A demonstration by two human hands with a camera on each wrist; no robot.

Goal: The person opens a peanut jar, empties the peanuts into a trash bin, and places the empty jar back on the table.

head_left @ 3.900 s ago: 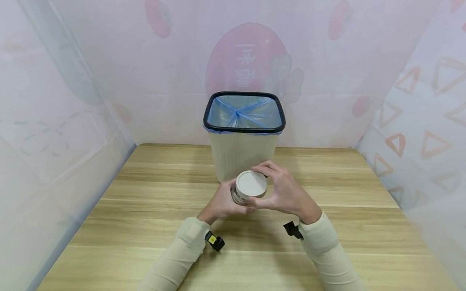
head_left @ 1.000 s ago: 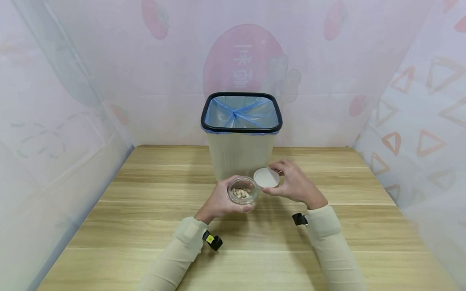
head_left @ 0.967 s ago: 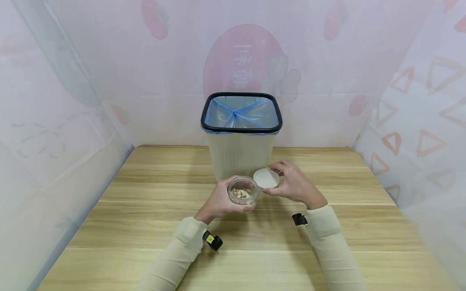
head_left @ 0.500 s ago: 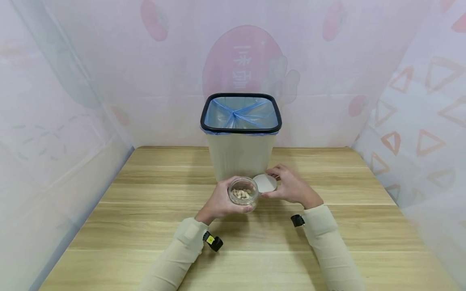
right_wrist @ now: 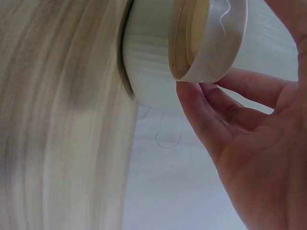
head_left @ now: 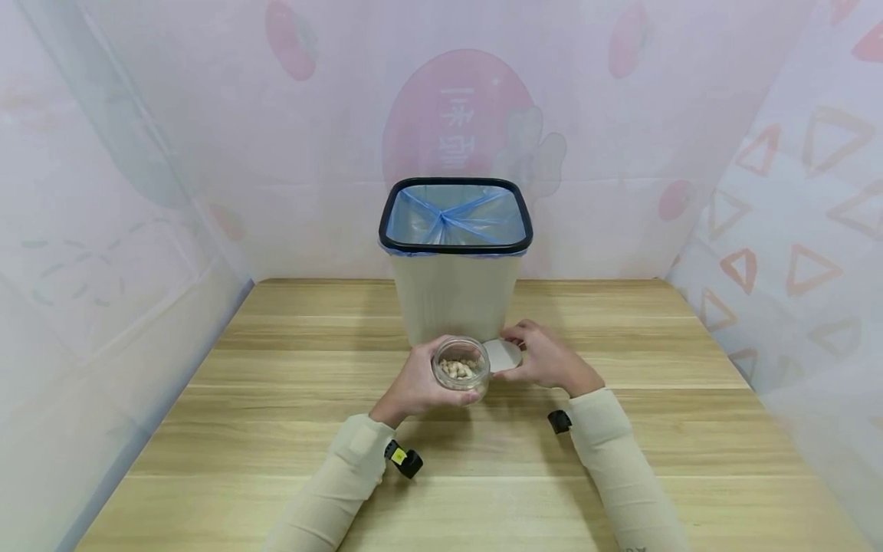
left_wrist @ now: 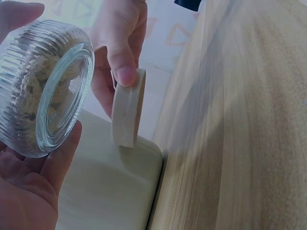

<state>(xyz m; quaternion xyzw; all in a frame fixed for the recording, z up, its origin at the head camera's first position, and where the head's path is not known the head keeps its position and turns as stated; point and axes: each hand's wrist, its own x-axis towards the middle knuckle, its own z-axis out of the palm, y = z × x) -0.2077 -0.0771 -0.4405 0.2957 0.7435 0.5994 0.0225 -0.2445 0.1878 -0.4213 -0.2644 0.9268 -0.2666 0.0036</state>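
Observation:
My left hand point(head_left: 416, 381) grips a clear ribbed glass jar point(left_wrist: 29, 81) around its side. Through the open mouth in the head view show pale, peanut-like pieces point(head_left: 458, 369). Just right of the jar, my right hand point(head_left: 549, 362) pinches a round whitish lid point(head_left: 501, 356) by its edge, between thumb and fingers. The jar's rim partly covers the lid in the head view. In the left wrist view the lid point(left_wrist: 127, 110) is tilted on edge, apart from the jar and above the table. The right wrist view shows the lid's hollow underside point(right_wrist: 189, 40).
Behind both hands a cream trash bin point(head_left: 455, 295) with a black rim point(head_left: 455, 248) and a blue liner point(head_left: 441, 216) stands on the wooden table point(head_left: 290, 429). Printed cloth walls point(head_left: 290, 138) enclose the back and sides. A black wrist strap point(head_left: 407, 460) sits at the left cuff.
Earlier the lid sat on the jar under my right hand. It came off to the right, and my right hand has since lowered it toward the table. The left hand keeps the jar nearly still.

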